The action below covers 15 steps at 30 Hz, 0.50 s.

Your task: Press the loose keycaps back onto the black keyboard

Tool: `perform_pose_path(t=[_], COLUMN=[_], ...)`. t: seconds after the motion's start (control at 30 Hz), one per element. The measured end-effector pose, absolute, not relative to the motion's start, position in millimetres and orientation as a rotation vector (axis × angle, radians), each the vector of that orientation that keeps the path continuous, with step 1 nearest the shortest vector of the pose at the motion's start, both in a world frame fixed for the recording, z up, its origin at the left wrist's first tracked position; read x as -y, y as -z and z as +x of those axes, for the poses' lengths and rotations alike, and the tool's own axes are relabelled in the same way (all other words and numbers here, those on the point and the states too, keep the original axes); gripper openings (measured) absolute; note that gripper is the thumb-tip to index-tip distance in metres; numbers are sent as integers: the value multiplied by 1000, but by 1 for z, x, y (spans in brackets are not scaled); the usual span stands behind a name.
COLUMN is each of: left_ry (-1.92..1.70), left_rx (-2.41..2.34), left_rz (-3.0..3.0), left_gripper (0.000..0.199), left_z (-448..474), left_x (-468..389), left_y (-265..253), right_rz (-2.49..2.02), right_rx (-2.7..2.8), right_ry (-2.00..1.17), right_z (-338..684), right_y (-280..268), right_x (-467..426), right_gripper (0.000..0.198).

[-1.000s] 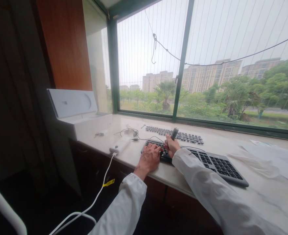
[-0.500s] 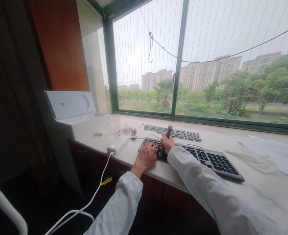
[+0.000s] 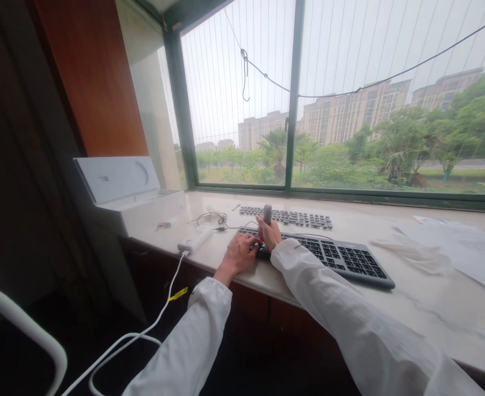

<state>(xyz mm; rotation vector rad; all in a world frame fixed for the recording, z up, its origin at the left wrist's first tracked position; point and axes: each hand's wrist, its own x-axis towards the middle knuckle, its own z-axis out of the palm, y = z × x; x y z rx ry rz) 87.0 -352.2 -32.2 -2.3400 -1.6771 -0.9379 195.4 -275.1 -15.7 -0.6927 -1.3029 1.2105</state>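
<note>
A dark keyboard [image 3: 362,261] lies on the marble counter, its square key spots exposed. My right hand [image 3: 270,234] is closed round a dark upright brush [image 3: 268,213] with a bristly top end, over the keyboard's left half. Its lower end is hidden behind my fingers. My left hand [image 3: 241,254] rests on the keyboard's left end, fingers stretched over it and their tips close to my right hand. Behind the keyboard, loose keycaps [image 3: 308,220] lie in rows.
A white power strip [image 3: 195,239] with a white cable [image 3: 172,275] lies at left, near a tangled dark cable [image 3: 221,219]. An open white box [image 3: 119,179] stands at far left. Papers [image 3: 457,250] and a crumpled translucent sheet [image 3: 411,253] lie at right. A window stands behind.
The camera view has turned slightly, shifting the keyboard left in the picture. My right hand and the brush have moved a little left along the keyboard, closer to my left hand.
</note>
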Motion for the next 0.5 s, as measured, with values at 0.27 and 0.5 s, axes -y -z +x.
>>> perform_pose_path(t=[0.27,0.5], left_ry=[940,1003], left_rx=[1631,1646], left_rz=[-2339,-2356], left_gripper=[19,16], left_z=[85,82], left_x=[349,344], left_y=[35,37], right_rz=[-903,-1003], right_rx=[1599,1558], right_ry=[-679,-496], right_z=[188,185], right_y=[22,25], right_x=[266,268], right_gripper=[40,38])
